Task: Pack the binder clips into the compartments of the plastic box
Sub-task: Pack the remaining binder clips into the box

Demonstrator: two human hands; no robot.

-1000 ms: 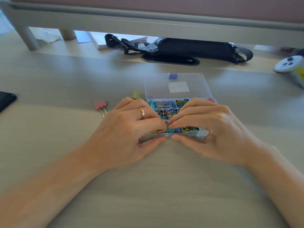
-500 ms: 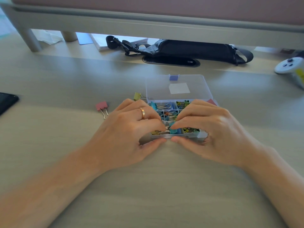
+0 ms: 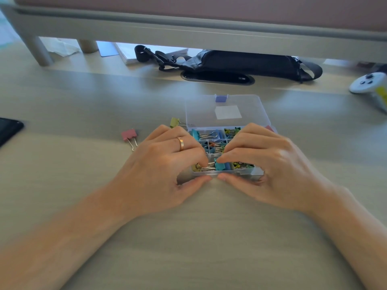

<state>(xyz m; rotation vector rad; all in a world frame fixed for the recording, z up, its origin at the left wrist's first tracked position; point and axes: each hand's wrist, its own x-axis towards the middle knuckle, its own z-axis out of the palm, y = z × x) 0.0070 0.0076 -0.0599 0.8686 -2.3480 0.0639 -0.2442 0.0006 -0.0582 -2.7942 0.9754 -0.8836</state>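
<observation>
A clear plastic box [image 3: 209, 174] lies mid-table with its lid [image 3: 226, 109] folded back flat. Several coloured binder clips fill its compartments. In the near row sits a teal binder clip [image 3: 220, 166]. My left hand [image 3: 163, 170] and my right hand [image 3: 270, 168] meet over it. Both curled index fingertips press on the clip and both thumbs touch the box's front wall. Loose on the table are a pink clip [image 3: 129, 135], a yellow-green clip [image 3: 174, 122] by the box's left corner, and a pink clip [image 3: 269, 128] half hidden behind my right hand.
A black bag [image 3: 240, 63] and a cable grommet [image 3: 217, 77] lie behind the box under a raised shelf with a leg [image 3: 39, 51]. A black phone [image 3: 8, 128] is at the left edge, a white controller [image 3: 368, 82] at the far right.
My fingertips have shifted a little on the teal clip, which now shows more between them. The box and the loose clips have stayed in place.
</observation>
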